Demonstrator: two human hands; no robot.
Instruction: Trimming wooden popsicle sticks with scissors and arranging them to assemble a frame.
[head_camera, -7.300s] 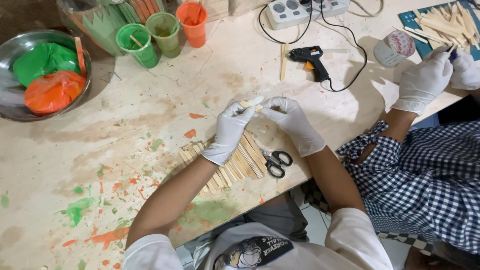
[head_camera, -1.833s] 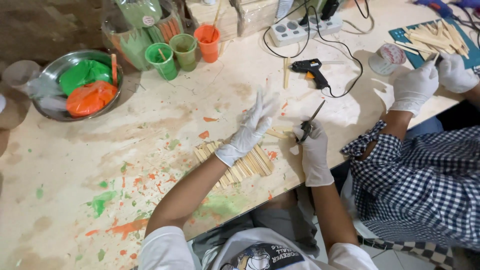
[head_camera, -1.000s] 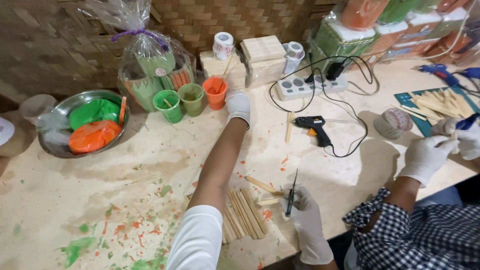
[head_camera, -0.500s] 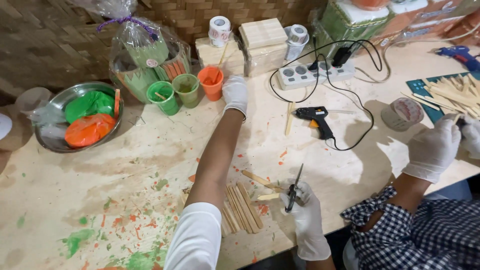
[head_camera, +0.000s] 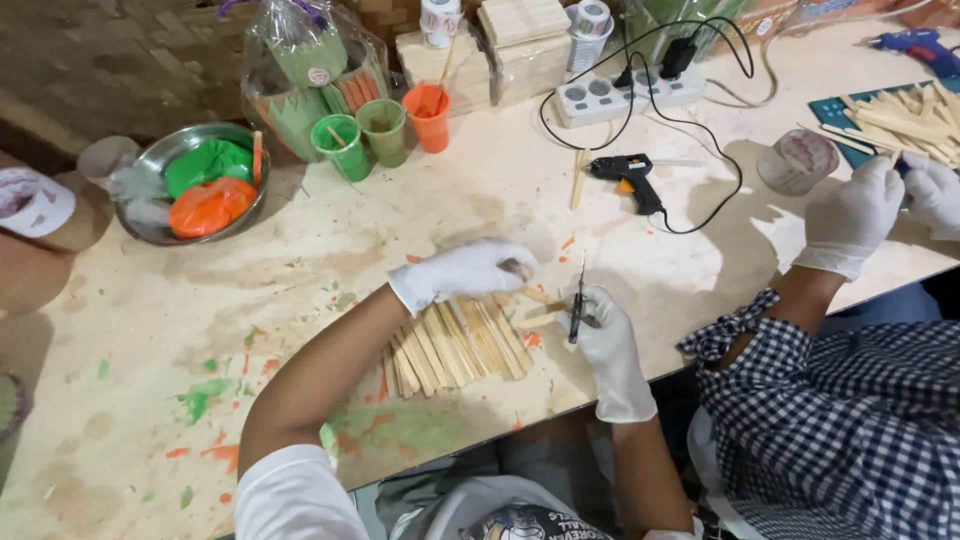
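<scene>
Head view: left hand loosely curled over sticks at frame centre on counter, right hand clamped on scissors; blade tip near left fingers, likely nick risk.

There is one view only — a camera worn on the person's head, looking steeply down and forward across the table. It sits close: the person's own shirt and arms fill the bottom of the frame, and the left hand and right hand lie just below the centre. The far edge of the table, with the power strip, runs along the top — the frame tilts a little, so that edge slopes. A co-worker's checked sleeve fills the lower right. No second view shares the scene.
</scene>
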